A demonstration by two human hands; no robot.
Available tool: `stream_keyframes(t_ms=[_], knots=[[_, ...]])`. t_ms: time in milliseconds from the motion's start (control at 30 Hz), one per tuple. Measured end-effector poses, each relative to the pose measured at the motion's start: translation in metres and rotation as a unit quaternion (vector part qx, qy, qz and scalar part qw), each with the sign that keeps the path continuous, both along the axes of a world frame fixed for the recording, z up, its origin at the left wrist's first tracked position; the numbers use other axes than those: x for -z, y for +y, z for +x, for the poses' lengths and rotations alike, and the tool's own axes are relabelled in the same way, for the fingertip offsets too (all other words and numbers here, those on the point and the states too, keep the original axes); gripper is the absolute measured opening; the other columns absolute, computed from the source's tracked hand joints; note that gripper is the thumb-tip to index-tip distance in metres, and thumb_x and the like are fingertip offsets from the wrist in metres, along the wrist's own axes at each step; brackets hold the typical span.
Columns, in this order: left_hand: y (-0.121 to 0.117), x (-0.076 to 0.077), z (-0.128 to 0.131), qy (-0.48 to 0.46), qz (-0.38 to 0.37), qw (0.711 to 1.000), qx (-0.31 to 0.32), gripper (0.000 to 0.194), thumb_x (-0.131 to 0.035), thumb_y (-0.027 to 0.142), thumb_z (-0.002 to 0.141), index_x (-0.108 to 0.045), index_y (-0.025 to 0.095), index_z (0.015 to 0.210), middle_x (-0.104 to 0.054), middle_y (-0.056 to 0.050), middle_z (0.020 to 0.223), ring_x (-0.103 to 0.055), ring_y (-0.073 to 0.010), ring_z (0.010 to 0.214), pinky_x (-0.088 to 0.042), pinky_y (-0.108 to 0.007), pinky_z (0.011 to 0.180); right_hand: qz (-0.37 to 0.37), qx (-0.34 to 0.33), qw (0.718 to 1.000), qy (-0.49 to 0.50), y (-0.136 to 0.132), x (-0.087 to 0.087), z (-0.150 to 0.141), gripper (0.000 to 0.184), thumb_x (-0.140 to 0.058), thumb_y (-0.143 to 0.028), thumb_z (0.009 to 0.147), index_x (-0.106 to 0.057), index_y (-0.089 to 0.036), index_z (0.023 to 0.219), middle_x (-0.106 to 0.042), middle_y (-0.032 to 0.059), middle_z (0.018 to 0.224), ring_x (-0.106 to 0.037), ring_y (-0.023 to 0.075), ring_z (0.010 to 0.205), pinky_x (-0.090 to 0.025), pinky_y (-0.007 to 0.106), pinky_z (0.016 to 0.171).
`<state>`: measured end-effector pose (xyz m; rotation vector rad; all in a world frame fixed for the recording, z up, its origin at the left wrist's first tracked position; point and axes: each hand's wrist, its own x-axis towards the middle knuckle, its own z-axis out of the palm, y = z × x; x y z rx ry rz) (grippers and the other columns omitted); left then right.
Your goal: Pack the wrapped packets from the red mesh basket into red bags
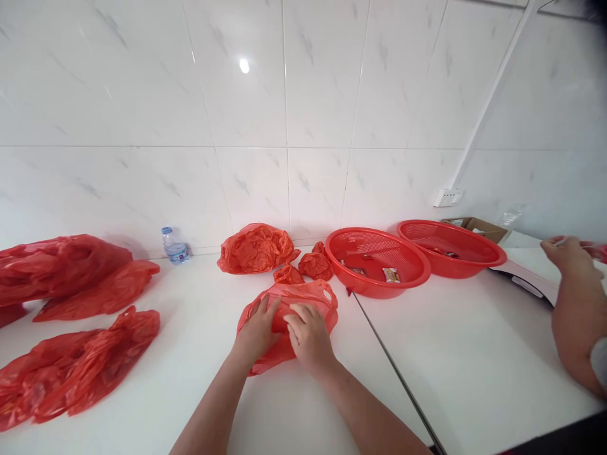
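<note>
The splayed left hand (pixel 258 330) and curled right hand (pixel 310 335), any pinch unclear, seemingly spread the red carrier bag (pixel 283 349) near-left of the left perforated basket (pixel 374 289); the next move likely calls for parting its layers.

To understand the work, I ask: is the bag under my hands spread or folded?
Spread: the bag lies wide on the table, its edges reaching past the left hand and right hand, one handle visible.

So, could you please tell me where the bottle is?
In the head view, the bottle is left of centre by the tiled wall, right of the heaped red bags.
</note>
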<state>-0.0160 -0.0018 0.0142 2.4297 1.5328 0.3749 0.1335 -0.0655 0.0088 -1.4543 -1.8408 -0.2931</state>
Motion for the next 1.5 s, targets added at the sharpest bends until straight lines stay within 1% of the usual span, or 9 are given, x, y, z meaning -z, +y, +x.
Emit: stream_keyframes(t_ms=[167, 267, 500, 633, 767, 967, 1100, 1267, 1500], knots=[[0.019, 0.009, -0.015, 0.002, -0.042, 0.998, -0.04, 0.082, -0.063, 0.033, 0.069, -0.032, 0.019, 0.143, -0.019, -0.015, 0.154, -0.021, -0.0319, 0.14, -0.032, -0.042, 0.104, -0.244, 0.025, 0.968, 0.06, 0.014, 0.019, 0.023, 0.064, -0.071, -0.045, 0.069, -0.053, -0.023, 0.126, -0.059, 0.011, 0.124, -0.053, 0.0303, 0.113, -0.044, 0.042, 0.09], [0.028, 0.015, -0.028, -0.016, -0.035, 0.998, -0.041, 0.073, -0.062, 0.037, 0.071, -0.04, 0.017, 0.139, -0.032, -0.015, 0.15, -0.031, -0.0313, 0.136, -0.034, -0.042, 0.104, -0.279, 0.011, 0.956, 0.09, 0.015, 0.021, 0.036, 0.069, -0.071, -0.046, 0.068, -0.048, -0.028, 0.13, -0.059, 0.0068, 0.126, -0.053, 0.0271, 0.117, -0.042, 0.039, 0.094], [-0.011, 0.01, -0.01, -0.138, 0.161, 0.97, 0.12, 0.034, -0.049, 0.035, 0.086, -0.062, 0.023, 0.115, -0.064, -0.01, 0.115, -0.056, -0.0284, 0.108, -0.044, -0.045, 0.093, -0.222, 0.006, 0.968, 0.116, 0.012, 0.01, 0.034, 0.034, -0.057, -0.045, 0.083, -0.062, -0.024, 0.109, -0.068, 0.0036, 0.102, -0.061, 0.0203, 0.098, -0.044, 0.031, 0.084], [-0.031, 0.01, 0.005, -0.093, 0.101, 0.973, 0.185, 0.038, -0.063, 0.036, 0.075, -0.063, 0.025, 0.111, -0.064, -0.007, 0.114, -0.058, -0.0276, 0.104, -0.047, -0.042, 0.09, -0.188, 0.057, 0.972, 0.132, 0.01, 0.008, 0.031, 0.033, -0.04, -0.036, 0.093, -0.065, -0.02, 0.078, -0.067, 0.0029, 0.073, -0.061, 0.0162, 0.069, -0.045, 0.028, 0.068], [-0.029, 0.02, 0.004, -0.061, 0.035, 0.989, 0.133, 0.051, -0.066, 0.037, 0.069, -0.062, 0.025, 0.118, -0.06, -0.006, 0.125, -0.054, -0.0296, 0.114, -0.044, -0.042, 0.096, -0.092, 0.034, 0.98, 0.174, 0.002, 0.0, 0.029, 0.026, -0.041, -0.023, 0.091, -0.065, -0.022, 0.08, -0.066, -0.0001, 0.073, -0.059, 0.013, 0.067, -0.045, 0.024, 0.066], [-0.019, 0.026, -0.005, -0.052, 0.004, 0.995, 0.086, 0.061, -0.058, 0.048, 0.075, -0.055, 0.023, 0.13, -0.047, -0.006, 0.141, -0.04, -0.0311, 0.13, -0.033, -0.045, 0.107, 0.095, 0.1, 0.984, 0.111, 0.003, -0.04, 0.081, 0.027, -0.043, -0.02, 0.088, -0.063, -0.017, 0.106, -0.062, 0.0106, 0.114, -0.054, 0.0205, 0.108, -0.042, 0.034, 0.094], [-0.017, 0.028, -0.006, -0.052, 0.0, 0.996, 0.079, 0.061, -0.058, 0.048, 0.075, -0.055, 0.023, 0.13, -0.047, -0.006, 0.141, -0.04, -0.0312, 0.13, -0.033, -0.045, 0.108, 0.066, 0.254, 0.965, -0.006, 0.005, -0.056, 0.148, 0.04, -0.052, -0.026, 0.085, -0.055, -0.015, 0.123, -0.051, 0.0152, 0.132, -0.04, 0.0303, 0.126, -0.031, 0.048, 0.103], [-0.014, 0.033, -0.007, -0.06, 0.0, 0.996, 0.07, 0.056, -0.055, 0.045, 0.077, -0.056, 0.023, 0.129, -0.048, -0.005, 0.14, -0.041, -0.03, 0.13, -0.035, -0.043, 0.107, -0.078, 0.257, 0.958, -0.105, -0.03, -0.033, 0.181, 0.021, -0.052, -0.021, 0.087, -0.065, -0.02, 0.103, -0.067, 0.0067, 0.088, -0.058, 0.0226, 0.088, -0.038, 0.038, 0.084], [-0.012, 0.035, -0.007, -0.077, 0.01, 0.995, 0.067, 0.054, -0.057, 0.046, 0.077, -0.058, 0.024, 0.126, -0.051, -0.005, 0.138, -0.043, -0.0311, 0.128, -0.037, -0.045, 0.105, -0.096, 0.25, 0.957, -0.11, -0.099, 0.025, 0.159, 0.029, -0.058, -0.018, 0.084, -0.062, -0.026, 0.111, -0.063, 0.0043, 0.098, -0.055, 0.0206, 0.087, -0.037, 0.034, 0.078]])
